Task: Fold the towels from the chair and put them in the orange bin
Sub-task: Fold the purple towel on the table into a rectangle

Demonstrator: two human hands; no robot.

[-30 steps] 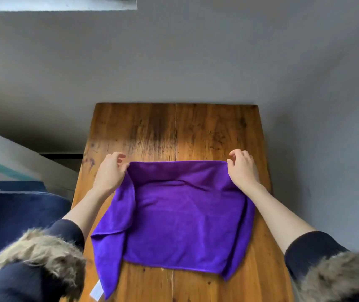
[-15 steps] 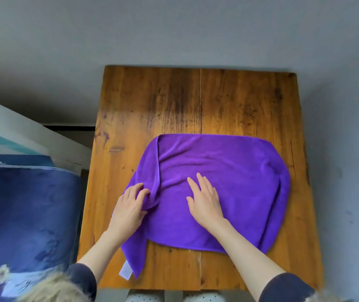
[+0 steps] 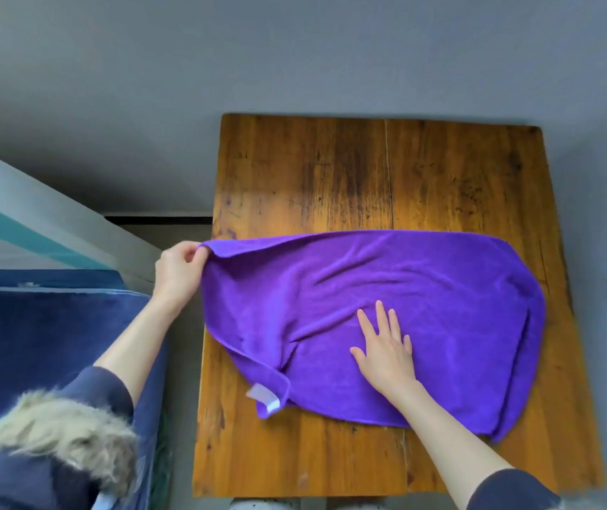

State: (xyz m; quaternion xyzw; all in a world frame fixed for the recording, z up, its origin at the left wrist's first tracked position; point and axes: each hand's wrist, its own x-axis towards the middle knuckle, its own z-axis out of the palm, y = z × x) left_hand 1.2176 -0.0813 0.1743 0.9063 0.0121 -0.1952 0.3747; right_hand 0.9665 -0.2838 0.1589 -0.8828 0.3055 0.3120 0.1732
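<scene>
Towel [image 3: 386, 288]: purple cloth, soft matt nap, creased; small white label [image 3: 264, 397] with slight sheen at one corner. Worktop [image 3: 331, 171]: varnished wood, glossy, dark worn stains, visible grain. Sleeve trim [image 3: 62, 428]: shaggy fur.

Bare wood lay open across the upper half of the table [image 3: 386, 171] and along its lower edge — the purple towel [image 3: 423, 288] covered the middle band, pinned by the right hand [image 3: 386, 351], its upper-left corner pinched by the left hand [image 3: 178, 270] past the table's left edge.
</scene>
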